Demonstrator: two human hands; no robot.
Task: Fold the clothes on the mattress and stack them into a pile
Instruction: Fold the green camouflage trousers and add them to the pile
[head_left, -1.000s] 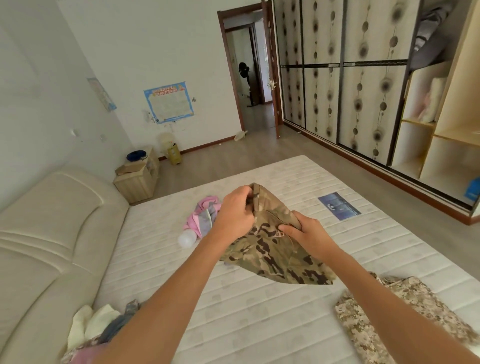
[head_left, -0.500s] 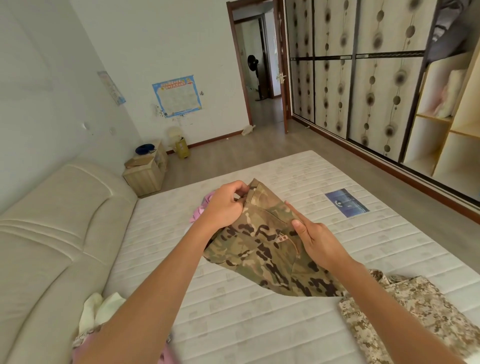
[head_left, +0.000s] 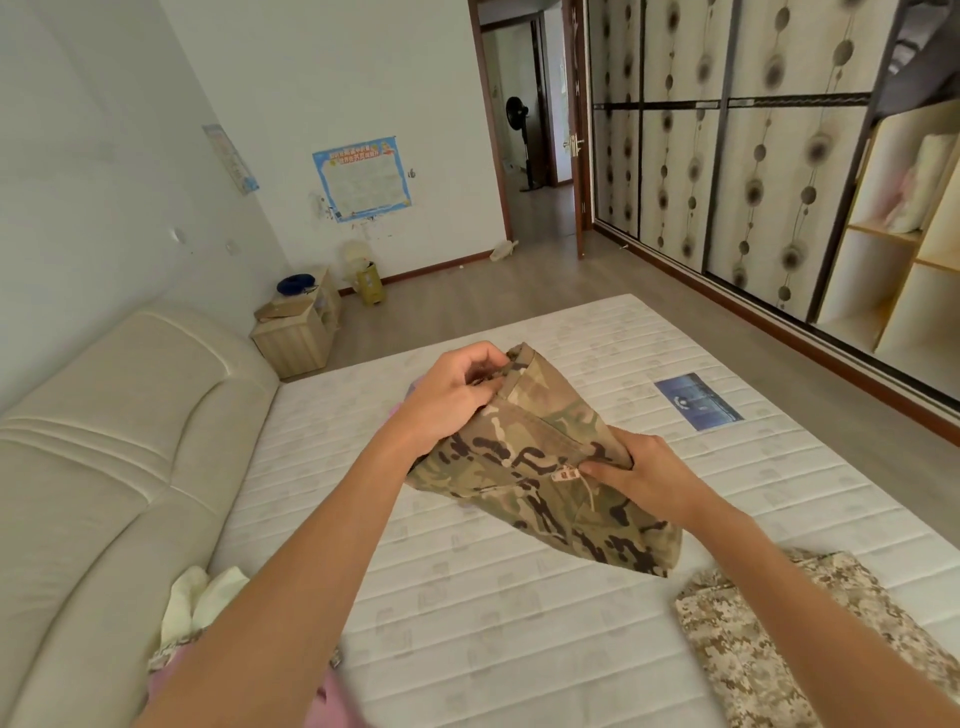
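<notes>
I hold a green-brown camouflage garment (head_left: 540, 467) in the air above the white mattress (head_left: 519, 634). My left hand (head_left: 452, 397) grips its upper edge at the far corner. My right hand (head_left: 641, 475) pinches its right side near a small pink tag. A folded light desert-camouflage garment (head_left: 779, 639) lies flat on the mattress at the lower right. Loose cream and pink clothes (head_left: 202, 618) sit bunched at the lower left by the headboard, partly hidden by my left arm.
A cream padded headboard (head_left: 104, 467) runs along the left. A blue label (head_left: 698, 401) is on the mattress at the right. A wooden bedside cabinet (head_left: 296, 332), a yellow bin (head_left: 370, 283) and a wardrobe (head_left: 779, 182) stand beyond on the wood floor.
My right hand slid down the garment's side and now pinches it near the pink tag. The view shifted, so the pink clothing behind my left hand is now almost hidden.
</notes>
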